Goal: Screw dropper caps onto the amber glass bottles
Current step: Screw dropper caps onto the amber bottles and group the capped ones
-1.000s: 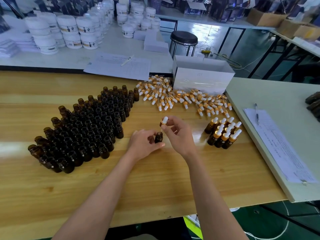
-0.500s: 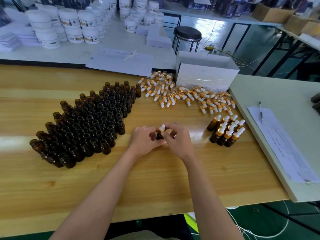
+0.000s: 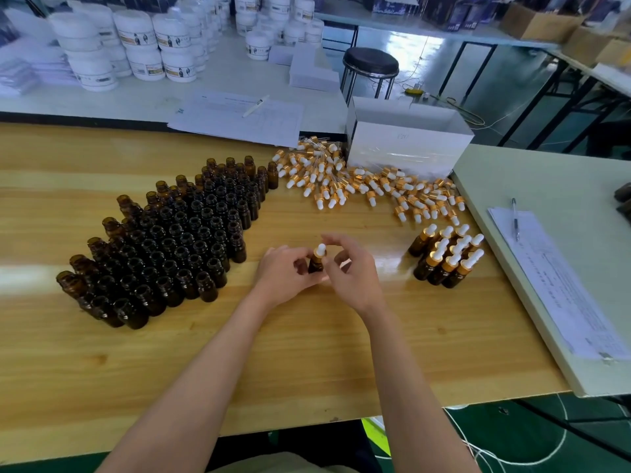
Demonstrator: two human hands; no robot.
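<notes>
My left hand [image 3: 285, 273] grips a small amber bottle [image 3: 314, 265] standing on the wooden table [image 3: 273, 353]. A dropper cap [image 3: 320, 250] with a gold collar and white bulb sits on the bottle's neck. The fingers of my right hand [image 3: 351, 268] curl around the cap, with the index finger arched over it. To the left, several open amber bottles [image 3: 177, 240] stand packed together. A pile of loose dropper caps [image 3: 358, 186] lies behind. Several capped bottles [image 3: 445, 256] stand in a cluster to the right.
A white box [image 3: 406, 145] stands behind the cap pile. Papers with a pen [image 3: 239, 114] lie at the table's back edge. A pale board [image 3: 563, 233] with a form and pen lies on the right. White jars [image 3: 136, 46] and a stool [image 3: 370, 68] are beyond.
My right hand brought the dropper cap down from above the bottle onto its neck. The cap now sits on the bottle, and my right fingers have shifted around it.
</notes>
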